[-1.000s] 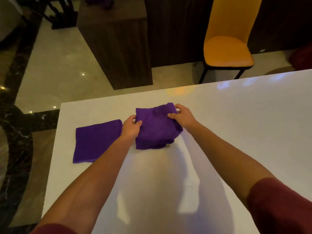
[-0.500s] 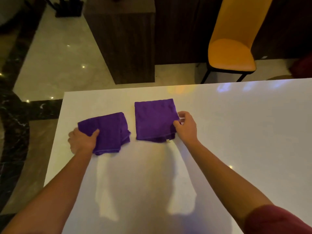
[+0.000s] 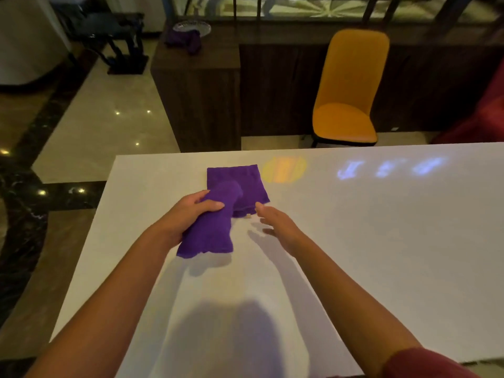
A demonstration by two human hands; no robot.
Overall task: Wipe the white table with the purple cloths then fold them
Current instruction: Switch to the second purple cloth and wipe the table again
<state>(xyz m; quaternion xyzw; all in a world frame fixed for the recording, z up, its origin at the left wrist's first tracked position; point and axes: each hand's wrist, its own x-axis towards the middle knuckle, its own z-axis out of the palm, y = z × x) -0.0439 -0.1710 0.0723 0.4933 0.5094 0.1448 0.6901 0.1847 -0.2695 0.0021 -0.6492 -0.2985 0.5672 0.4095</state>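
Note:
One folded purple cloth (image 3: 246, 178) lies flat on the white table (image 3: 381, 227) near its far edge. My left hand (image 3: 185, 214) grips a second folded purple cloth (image 3: 210, 230) and holds it lifted above the table, its far end overlapping the flat cloth. My right hand (image 3: 275, 225) hovers just right of the held cloth, fingers apart, holding nothing, close to the near right corner of the flat cloth.
An orange chair (image 3: 349, 96) stands beyond the table's far edge. A dark wooden cabinet (image 3: 199, 91) with another purple cloth (image 3: 185, 40) and a plate on top stands behind the table. The table's left edge (image 3: 87, 233) drops to a polished floor.
My left hand has lifted the left cloth and carried it right, over the near part of the other cloth. My right hand has let go of that cloth and opened.

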